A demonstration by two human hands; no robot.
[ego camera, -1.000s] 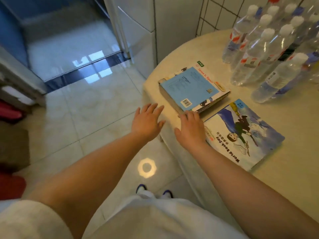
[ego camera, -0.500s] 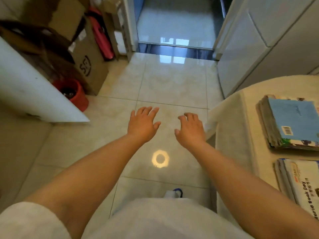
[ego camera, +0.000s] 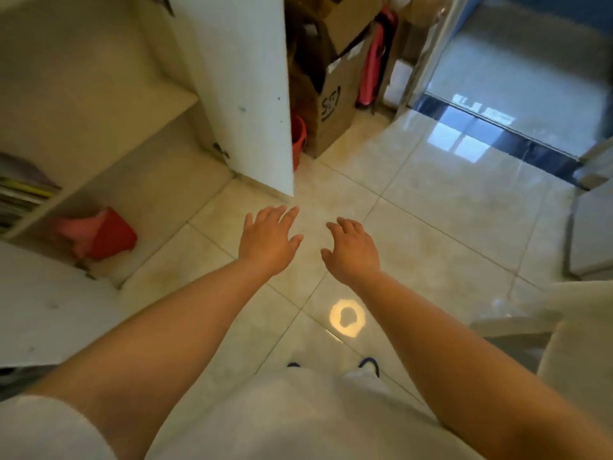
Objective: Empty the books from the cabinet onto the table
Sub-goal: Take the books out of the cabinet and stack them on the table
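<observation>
The open cabinet point(ego camera: 109, 104) fills the left of the view, its white door point(ego camera: 245, 94) swung out toward me. A stack of books point(ego camera: 23, 190) lies on a middle shelf at the far left edge, partly cut off. My left hand point(ego camera: 268, 240) and my right hand point(ego camera: 353, 250) hover side by side over the tiled floor, fingers spread and relaxed, holding nothing. Both are well to the right of the books. Only a corner of the cream-covered table point(ego camera: 570, 330) shows at the lower right.
A red and pink object point(ego camera: 99, 234) lies on the cabinet's bottom shelf. Behind the door stand a cardboard box point(ego camera: 335, 104), a red bucket point(ego camera: 297, 134) and a pink bag point(ego camera: 371, 74). A doorway with a dark threshold point(ego camera: 497, 134) opens at the right.
My view has swung left from the table and its books to the open cabinet. Both hands stay empty and outstretched, now over the floor instead of the table edge.
</observation>
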